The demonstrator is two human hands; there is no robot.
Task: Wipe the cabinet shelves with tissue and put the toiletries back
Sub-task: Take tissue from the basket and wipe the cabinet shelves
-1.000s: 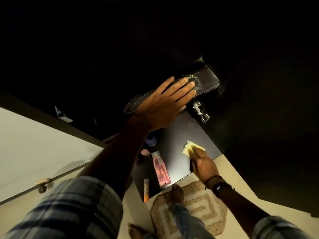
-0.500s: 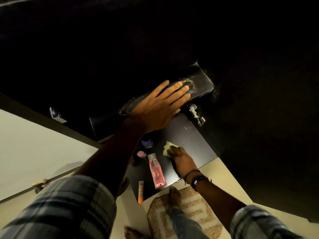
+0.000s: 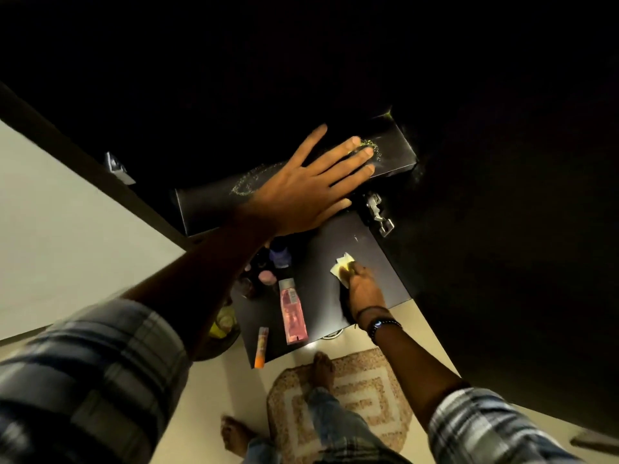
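Right hand (image 3: 363,291) is down on the lower shelf (image 3: 338,242), fingers bunched tight on a folded tissue (image 3: 342,265) that pokes out pale and creased just beyond the fingertips. That tissue looks thin, soft and nearly weightless, the sort that tears or rolls into crumbs if it's dragged hard, so a flat pad under the fingers with even pressure looks the safer way to work it. The shelf under it is a dark, smooth, flat board with a dull sheen, and there's open surface ahead of the hand.

Left hand (image 3: 311,185) is spread wide, fingers apart, palm flat on the upper shelf (image 3: 392,152), gripping nothing; it looks like a brace. A faint ring of speckled residue (image 3: 246,184) shows just by the wrist, more by the fingertips.

To the left of the right hand lie the toiletries. A pink tube (image 3: 293,313) lies flat, close beside the wrist, glossy and squeezable by the look of it, best lifted round its middle. Further left, an orange-tipped tube (image 3: 260,347) sits at the shelf's front edge, slim and light, easily knocked off. Small round-topped bottles (image 3: 273,269) cluster under the left forearm; too dim to tell them apart.

Metal hinge (image 3: 376,212) just beyond the right hand. Below, a patterned mat (image 3: 368,390) on pale floor.
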